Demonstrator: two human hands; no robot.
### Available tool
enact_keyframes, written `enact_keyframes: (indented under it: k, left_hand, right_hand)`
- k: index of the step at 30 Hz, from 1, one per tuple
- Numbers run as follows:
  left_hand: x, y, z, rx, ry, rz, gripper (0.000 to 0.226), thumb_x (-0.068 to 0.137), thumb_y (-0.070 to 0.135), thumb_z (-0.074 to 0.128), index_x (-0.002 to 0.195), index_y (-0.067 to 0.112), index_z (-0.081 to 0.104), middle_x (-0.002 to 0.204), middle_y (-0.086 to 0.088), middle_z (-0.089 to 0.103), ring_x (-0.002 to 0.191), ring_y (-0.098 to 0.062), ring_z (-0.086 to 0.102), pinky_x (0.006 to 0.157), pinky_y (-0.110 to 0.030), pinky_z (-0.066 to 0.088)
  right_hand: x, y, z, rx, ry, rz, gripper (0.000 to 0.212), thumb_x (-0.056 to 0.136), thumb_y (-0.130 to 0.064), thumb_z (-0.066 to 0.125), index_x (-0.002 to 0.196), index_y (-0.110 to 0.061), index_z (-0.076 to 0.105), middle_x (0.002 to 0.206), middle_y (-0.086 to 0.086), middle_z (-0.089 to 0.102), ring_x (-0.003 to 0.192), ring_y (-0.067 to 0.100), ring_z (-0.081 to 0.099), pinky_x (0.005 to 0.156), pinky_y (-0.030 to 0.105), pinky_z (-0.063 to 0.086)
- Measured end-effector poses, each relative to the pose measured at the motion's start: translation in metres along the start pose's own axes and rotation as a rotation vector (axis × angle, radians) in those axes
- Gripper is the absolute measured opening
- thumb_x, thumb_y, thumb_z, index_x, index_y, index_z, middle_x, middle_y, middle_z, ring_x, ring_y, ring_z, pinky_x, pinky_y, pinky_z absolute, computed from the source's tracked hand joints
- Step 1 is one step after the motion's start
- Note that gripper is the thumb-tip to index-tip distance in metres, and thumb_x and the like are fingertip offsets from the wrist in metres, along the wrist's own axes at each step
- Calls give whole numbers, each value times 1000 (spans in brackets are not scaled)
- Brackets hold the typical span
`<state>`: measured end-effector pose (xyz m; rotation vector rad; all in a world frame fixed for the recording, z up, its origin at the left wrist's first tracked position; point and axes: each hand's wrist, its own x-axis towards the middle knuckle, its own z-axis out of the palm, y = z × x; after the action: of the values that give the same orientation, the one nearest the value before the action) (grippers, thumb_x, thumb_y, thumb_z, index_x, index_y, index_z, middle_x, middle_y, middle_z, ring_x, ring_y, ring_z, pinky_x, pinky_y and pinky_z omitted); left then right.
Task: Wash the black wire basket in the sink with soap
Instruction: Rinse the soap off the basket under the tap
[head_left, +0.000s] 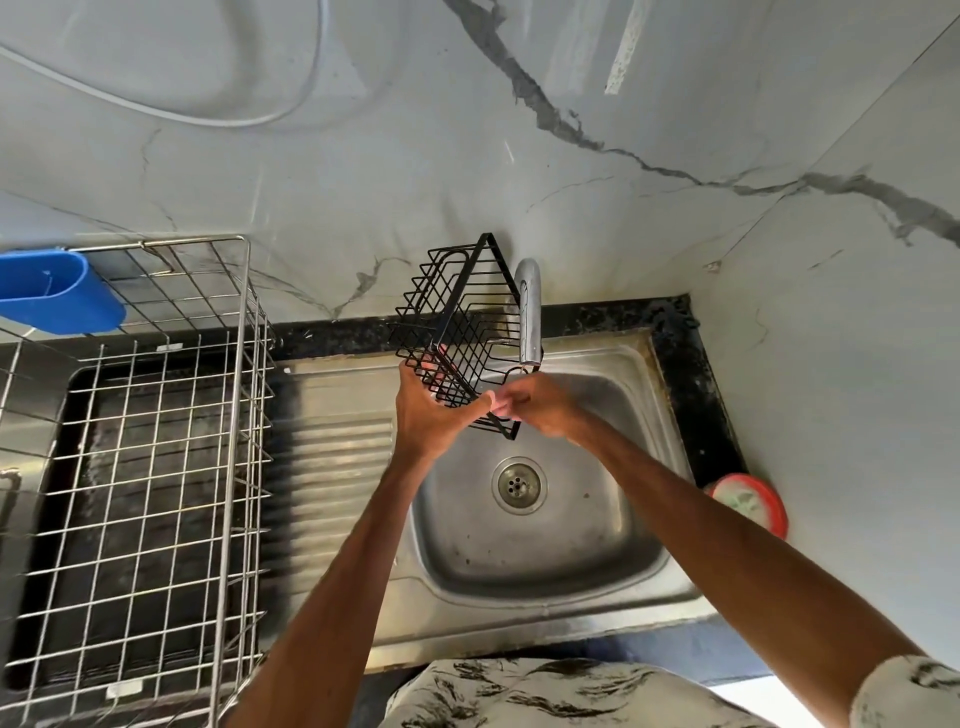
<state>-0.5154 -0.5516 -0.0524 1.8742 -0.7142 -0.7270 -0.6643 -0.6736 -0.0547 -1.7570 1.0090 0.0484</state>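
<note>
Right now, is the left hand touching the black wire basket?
Touching. The head view shows the left hand gripping the black wire basket at its lower end.

The black speckled surface (691, 374) runs along the foot of a marbled wall (363, 182), with a steel sink (639, 545) set into it. The basin lies straight below both hands, its drain (518, 485) nearer the person than they are. The ribbed drainboard (332, 467) spreads below and left of the left hand (431, 410). Farther left stands a steel wire rack (156, 467). Right of the right hand (545, 410), a red-rimmed round dish (753, 501) sits at the surface's edge.
</note>
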Motion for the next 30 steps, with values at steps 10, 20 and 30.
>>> enact_keyframes:
  k: [10,20,30]
  left_hand:
    - [4,13,-9,31,16,-4,85,54,48,95,121,19,52,106,7,67,99,-10,67,88,-24,55]
    - [-23,23,-10,103,-19,-106,76,62,42,98,116,19,50,105,14,58,93,-1,57,67,-7,40]
    - [-44,10,-30,69,3,-200,77,66,40,97,124,17,51,112,6,59,103,-12,59,84,-21,46]
  right_hand:
    - [-16,50,-5,-871,-218,-466,84,86,2,66,156,-29,33,168,-11,5,155,11,-7,123,46,-7]
    - [-19,70,9,-893,-108,-378,105,85,3,62,161,-20,-6,167,-4,-15,153,14,-18,124,49,-11]
    - [2,22,-9,547,465,9,23,93,9,57,104,-6,71,98,10,77,91,19,75,87,36,61]
